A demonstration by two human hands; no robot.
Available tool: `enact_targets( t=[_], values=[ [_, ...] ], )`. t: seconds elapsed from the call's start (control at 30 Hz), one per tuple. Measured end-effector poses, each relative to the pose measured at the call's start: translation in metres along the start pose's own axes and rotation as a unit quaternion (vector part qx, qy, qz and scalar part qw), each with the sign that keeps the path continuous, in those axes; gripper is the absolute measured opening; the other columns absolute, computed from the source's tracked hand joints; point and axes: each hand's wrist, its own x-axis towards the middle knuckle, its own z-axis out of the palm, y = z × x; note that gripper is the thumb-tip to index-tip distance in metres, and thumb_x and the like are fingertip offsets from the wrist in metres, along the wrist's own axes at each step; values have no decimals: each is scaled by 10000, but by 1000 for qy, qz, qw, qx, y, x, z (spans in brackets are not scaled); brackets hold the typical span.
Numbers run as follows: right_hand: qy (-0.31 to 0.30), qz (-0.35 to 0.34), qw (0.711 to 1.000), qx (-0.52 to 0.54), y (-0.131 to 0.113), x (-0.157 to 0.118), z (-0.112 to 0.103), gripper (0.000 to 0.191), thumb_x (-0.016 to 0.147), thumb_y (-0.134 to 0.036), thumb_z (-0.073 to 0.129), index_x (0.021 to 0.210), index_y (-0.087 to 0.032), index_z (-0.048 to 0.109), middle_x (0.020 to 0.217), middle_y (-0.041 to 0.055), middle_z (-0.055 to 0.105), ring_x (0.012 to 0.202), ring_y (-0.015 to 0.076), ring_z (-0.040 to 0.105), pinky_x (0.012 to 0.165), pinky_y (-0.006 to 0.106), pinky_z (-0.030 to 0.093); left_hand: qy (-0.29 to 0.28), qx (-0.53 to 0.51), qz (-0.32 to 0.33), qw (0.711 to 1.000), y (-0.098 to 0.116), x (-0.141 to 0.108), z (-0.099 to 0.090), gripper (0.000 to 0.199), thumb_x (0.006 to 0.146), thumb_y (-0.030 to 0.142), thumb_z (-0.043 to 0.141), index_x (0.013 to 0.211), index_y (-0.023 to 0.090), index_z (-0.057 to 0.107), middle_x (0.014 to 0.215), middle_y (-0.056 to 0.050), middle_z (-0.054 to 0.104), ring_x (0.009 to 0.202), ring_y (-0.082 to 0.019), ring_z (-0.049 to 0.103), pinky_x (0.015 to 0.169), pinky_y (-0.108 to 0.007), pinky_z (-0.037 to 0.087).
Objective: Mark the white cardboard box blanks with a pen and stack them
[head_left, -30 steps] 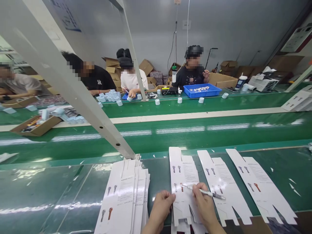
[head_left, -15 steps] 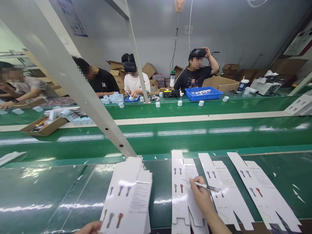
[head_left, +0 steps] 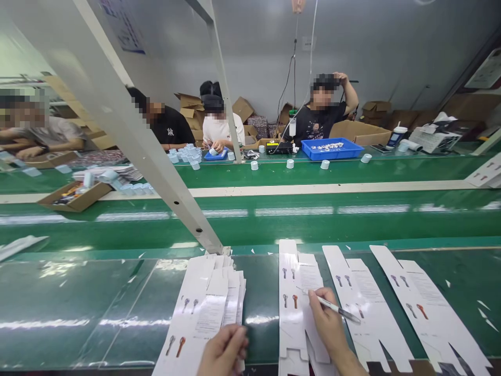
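Note:
My right hand [head_left: 329, 326] is closed around a white and grey pen [head_left: 338, 309], its tip over a flat printed carton [head_left: 288, 329]. Beneath that hand and to its right lie more flat white cartons [head_left: 376, 313], printed with small pictures of handheld devices. A fanned stack of the same flat cartons [head_left: 188, 334] is on the left. Over the lower right part of this stack is my left hand [head_left: 224, 351], fingers curled and thumb pressed in. Whatever those fingers grip, if anything, is hidden.
A slanted metal post [head_left: 172, 193] meets the bench behind the stack. Beyond runs a green conveyor [head_left: 297, 224]. Across it several people sit near light blue cups [head_left: 187, 153], a blue tray [head_left: 332, 150] and a cardboard box [head_left: 74, 197]. White paper scraps [head_left: 487, 318] dot the bench.
My left hand has moved right, from the stack's lower left edge to its lower right part. The stack's right edges now look more fanned. My right hand keeps the pen over the cartons.

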Motion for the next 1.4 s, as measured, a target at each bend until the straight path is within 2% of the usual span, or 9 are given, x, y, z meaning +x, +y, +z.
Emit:
enact_targets(
  t=[0.13, 0.27, 0.43, 0.57, 0.73, 0.9, 1.03, 1.27, 1.4],
  values=[
    [-62, -49, 997, -10, 16, -32, -3, 325, 877, -522, 515, 688, -262, 466, 588, -51, 455, 555, 165, 480, 540, 277, 392, -35, -38, -57, 997, -5, 20, 65, 372, 605, 466, 678, 769, 132, 670, 701, -55, 648, 633, -168, 584, 532, -246, 446],
    [-84, -77, 993, -40, 35, -47, 3, 309, 887, -503, 505, 700, -257, 483, 540, -60, 459, 489, 152, 477, 502, 270, 373, -20, -14, -77, 997, -4, 32, 89, 166, 701, 261, 597, 776, 134, 673, 671, -30, 649, 641, -164, 599, 546, -245, 449],
    [-101, -90, 989, -55, 37, -45, 4, 283, 874, -464, 536, 694, -251, 491, 563, -51, 485, 498, 144, 483, 506, 268, 375, -24, 7, -79, 997, -5, 36, 91, 128, 767, 143, 545, 738, 135, 669, 578, 7, 596, 567, -139, 557, 507, -222, 414],
    [-19, -23, 996, 78, 36, -43, -2, 323, 848, -478, 582, 649, -251, 468, 533, -55, 445, 495, 140, 442, 489, 266, 363, -32, 24, -68, 997, -2, 35, 94, 158, 797, 125, 551, 683, 134, 661, 539, 23, 549, 533, -113, 509, 500, -204, 393],
    [28, 154, 924, 348, 36, -35, -8, 416, 738, -517, 708, 601, -252, 418, 434, -100, 340, 359, 77, 256, 365, 229, 187, -35, 40, -66, 996, 10, 36, 101, 163, 828, 164, 544, 699, 146, 641, 521, 42, 502, 490, -107, 473, 451, -198, 376],
    [64, 170, 898, 400, 19, -27, -8, 467, 729, -542, 718, 605, -235, 389, 446, -101, 413, 356, 41, 238, 364, 186, 213, -32, 73, -60, 995, 21, 41, 104, 171, 825, 164, 551, 676, 163, 635, 526, 39, 498, 509, -115, 496, 449, -192, 400],
    [93, 188, 876, 433, 9, -24, -6, 429, 696, -595, 743, 796, -260, 494, 565, -79, 572, 433, 56, 369, 402, 158, 308, -31, 118, -49, 991, 23, 42, 106, 178, 826, 151, 544, 693, 165, 661, 581, 14, 564, 506, -125, 522, 447, -207, 420],
    [52, 166, 899, 403, 21, -29, 0, 394, 779, -604, 672, 905, -256, 539, 695, -51, 633, 506, 76, 412, 476, 196, 369, -6, 171, -23, 985, 24, 46, 113, 253, 879, 155, 480, 1003, 135, 700, 1000, -107, 716, 788, -184, 659, 509, -211, 480],
    [33, 137, 918, 370, 28, -31, 2, 356, 849, -583, 598, 870, -231, 544, 705, -36, 609, 493, 80, 392, 474, 231, 332, 3, 192, -8, 981, 27, 55, 113, 230, 851, 165, 530, 991, 136, 711, 984, -103, 738, 825, -189, 673, 585, -221, 491]
  ],
)
